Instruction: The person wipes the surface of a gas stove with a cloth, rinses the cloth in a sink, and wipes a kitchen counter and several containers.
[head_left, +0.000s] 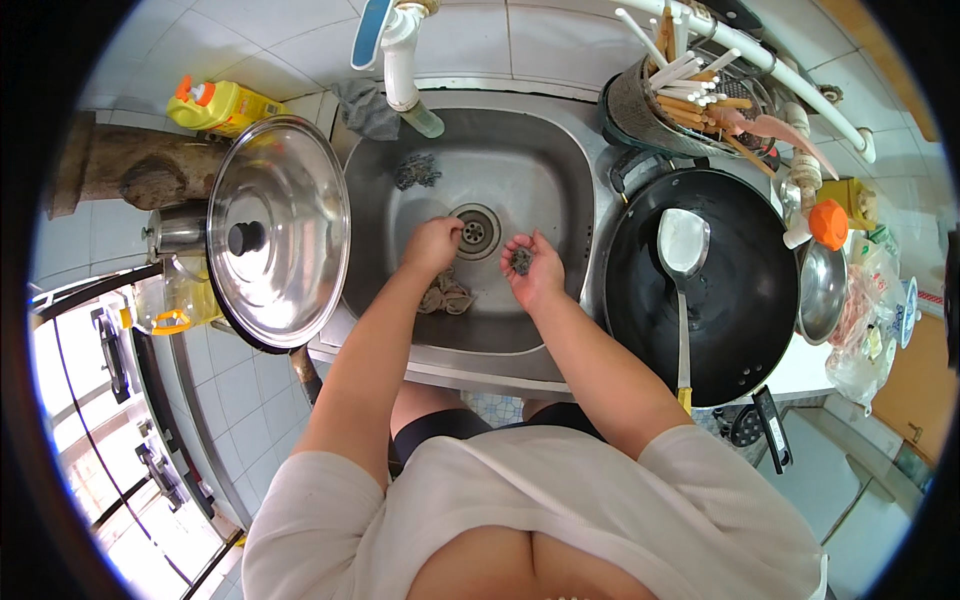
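Observation:
My left hand (435, 246) is at the left rim of the sink drain (475, 231), its fingers curled together; nothing shows between the fingertips. Palm up, my right hand (541, 274) cups a small dark grey clump (521, 260), possibly debris or scouring wire, to the right of the drain. Both hands are inside the stainless steel sink (555, 172). A wiry dark scouring pad (418, 172) lies in the upper left of the basin. Below my left hand a crumpled brownish cloth (448, 292) rests on the basin floor, partly behind my forearm.
A white faucet (400, 56) hangs over the sink's back edge beside a grey cloth (366, 109). To the left leans a steel pot lid (289, 217). At right, a black wok (735, 285) holds a metal spatula (683, 240); behind it stands a utensil holder (637, 101) with chopsticks.

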